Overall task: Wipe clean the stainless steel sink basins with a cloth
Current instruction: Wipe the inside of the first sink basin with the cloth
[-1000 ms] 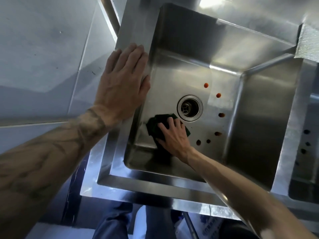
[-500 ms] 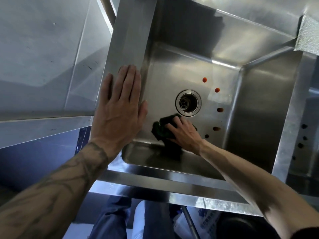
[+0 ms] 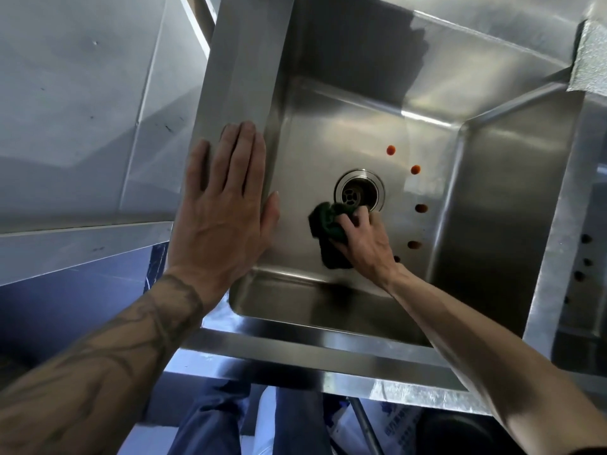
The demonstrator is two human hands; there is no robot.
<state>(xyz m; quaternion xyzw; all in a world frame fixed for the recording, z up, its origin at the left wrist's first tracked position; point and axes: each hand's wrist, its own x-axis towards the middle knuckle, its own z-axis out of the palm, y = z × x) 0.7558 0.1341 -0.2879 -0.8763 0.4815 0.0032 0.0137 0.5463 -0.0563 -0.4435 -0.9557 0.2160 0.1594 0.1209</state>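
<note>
Only a white bag (image 3: 395,426) at the bottom edge bears blue print, too blurred to read.

The place looks like a commercial kitchen or scullery. A deep, square brushed stainless steel sink basin (image 3: 328,142) with a round metal drain (image 3: 359,191) adjoins a second steel basin (image 3: 591,290), beside large pale grey tiles (image 3: 82,93).

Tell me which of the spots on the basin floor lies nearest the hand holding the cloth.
The lowest dark spot, just beside the wrist of the right hand gripping the cloth; the rest curve away upward, right of the drain.
</note>
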